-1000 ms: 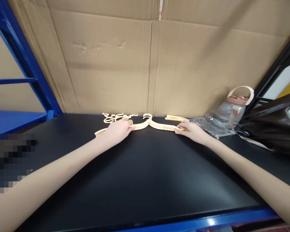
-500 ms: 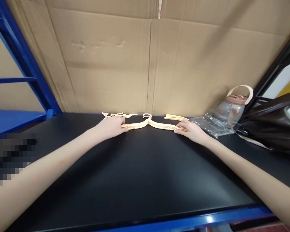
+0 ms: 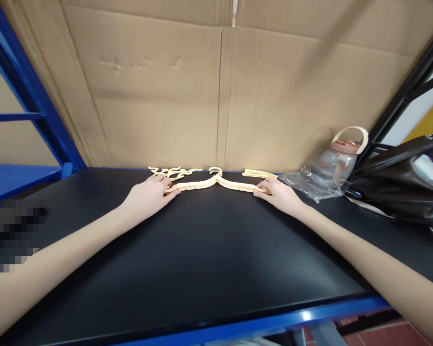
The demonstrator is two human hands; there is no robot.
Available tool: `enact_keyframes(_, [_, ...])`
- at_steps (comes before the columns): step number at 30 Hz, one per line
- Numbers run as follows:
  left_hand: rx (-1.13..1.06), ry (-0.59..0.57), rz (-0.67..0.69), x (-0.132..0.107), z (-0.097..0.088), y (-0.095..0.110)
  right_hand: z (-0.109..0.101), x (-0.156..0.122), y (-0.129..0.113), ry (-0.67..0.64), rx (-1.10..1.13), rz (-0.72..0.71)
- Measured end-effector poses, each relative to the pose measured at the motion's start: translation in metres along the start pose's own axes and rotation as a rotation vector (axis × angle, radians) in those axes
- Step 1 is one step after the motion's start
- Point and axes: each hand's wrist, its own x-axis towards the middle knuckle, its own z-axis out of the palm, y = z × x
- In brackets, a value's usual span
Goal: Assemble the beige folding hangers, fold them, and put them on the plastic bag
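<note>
A cream-coloured clothes hanger (image 3: 198, 184) lies at the far side of the black tabletop, its hook pointing to the cardboard behind. My left hand (image 3: 149, 194) grips the hanger's left end between thumb and fingers. At the opposite end, my right hand (image 3: 276, 193) pinches the right arm's tip, fingers closed on it. Behind my left hand lie several loose cream hanger hooks (image 3: 180, 172), partly hidden by the hand. Beyond my right hand rest a few cream hanger arms (image 3: 258, 173), stacked side by side.
To the right stands a clear water bottle (image 3: 334, 163) with a pink lid, beside a crumpled plastic bag (image 3: 306, 185). A black bag (image 3: 393, 187) sits farther right. Cardboard (image 3: 159, 96) walls the back, and a blue metal frame (image 3: 46, 110) rises at left.
My left hand has shifted slightly left along the hanger, toward its end, showing more of the left arm. My right hand keeps its hold. The whole view has shifted a little.
</note>
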Motion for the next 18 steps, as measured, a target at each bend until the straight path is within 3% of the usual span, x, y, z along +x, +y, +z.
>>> enact_keyframes(4, [-0.133, -0.04, -0.069, 0.002, -0.009, -0.002, 0.0, -0.001, 0.0, 0.009, -0.011, -0.013])
enact_keyframes(7, [-0.266, 0.003, -0.081, 0.008, -0.015, -0.02, 0.0, -0.002, 0.0, -0.011, 0.01, -0.012])
enact_keyframes(9, [-0.287, 0.092, 0.063, 0.013, -0.013, -0.039, -0.001, -0.002, -0.002, -0.006, 0.033, -0.031])
enact_keyframes(11, [-0.273, 0.101, 0.12, 0.019, -0.006, -0.056, -0.002, -0.002, -0.004, 0.023, 0.06, -0.059])
enact_keyframes(14, [-0.254, 0.057, 0.184, 0.024, 0.005, -0.073, -0.005, -0.001, -0.005, 0.083, 0.084, -0.088])
enact_keyframes(18, [-0.167, -0.005, 0.263, 0.03, 0.008, -0.077, -0.008, 0.0, -0.003, 0.149, 0.079, -0.104])
